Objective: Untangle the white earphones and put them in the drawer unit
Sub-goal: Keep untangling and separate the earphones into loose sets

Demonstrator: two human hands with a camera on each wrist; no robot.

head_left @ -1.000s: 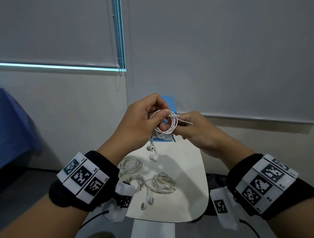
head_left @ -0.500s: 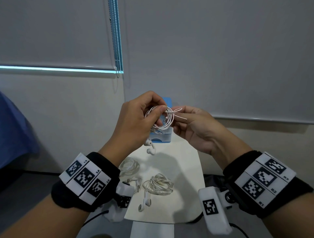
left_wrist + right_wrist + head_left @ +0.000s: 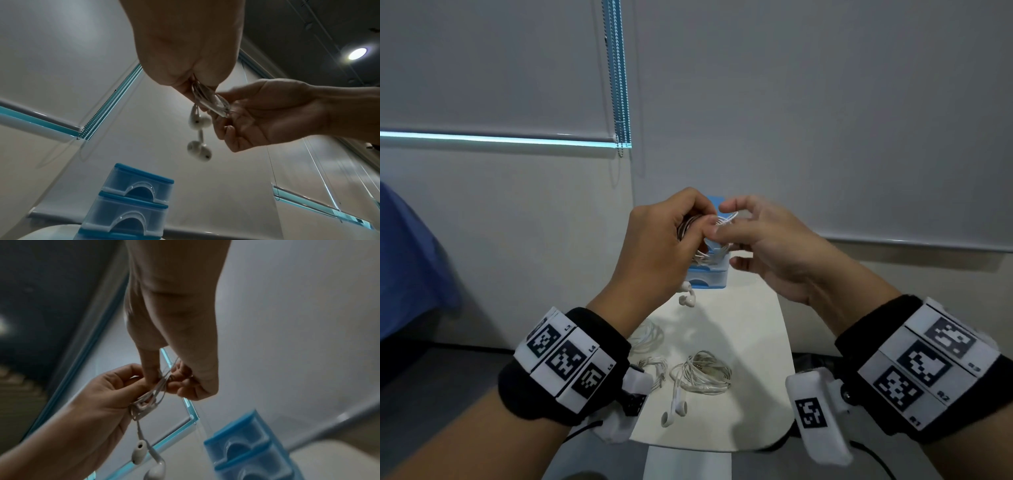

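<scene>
I hold a coiled bundle of white earphones (image 3: 710, 254) in the air, in front of the blue drawer unit (image 3: 708, 278). My left hand (image 3: 700, 224) grips the coil, and its two earbuds (image 3: 687, 298) dangle below. My right hand (image 3: 725, 220) pinches a loop of cable sticking out of the coil between thumb and forefinger, its other fingers spread. The left wrist view shows the earphones (image 3: 212, 101) squeezed in the left hand (image 3: 185, 53), with the right hand (image 3: 267, 113) beside them. In the right wrist view the right hand (image 3: 164, 374) and the left hand (image 3: 92, 394) both touch the cable (image 3: 148, 400).
The small white table (image 3: 756, 342) below bears three more white earphone bundles: one (image 3: 703, 373) in the middle, one (image 3: 652, 337) to its left and one (image 3: 654, 366) by my left wrist. The drawer unit (image 3: 135, 194) stands at the far end with its drawers closed. A blind chain (image 3: 619, 85) hangs behind.
The coil has turned deeper into my left palm. My right hand has shifted from the coil's right side to a loop on top, its lower fingers spreading open.
</scene>
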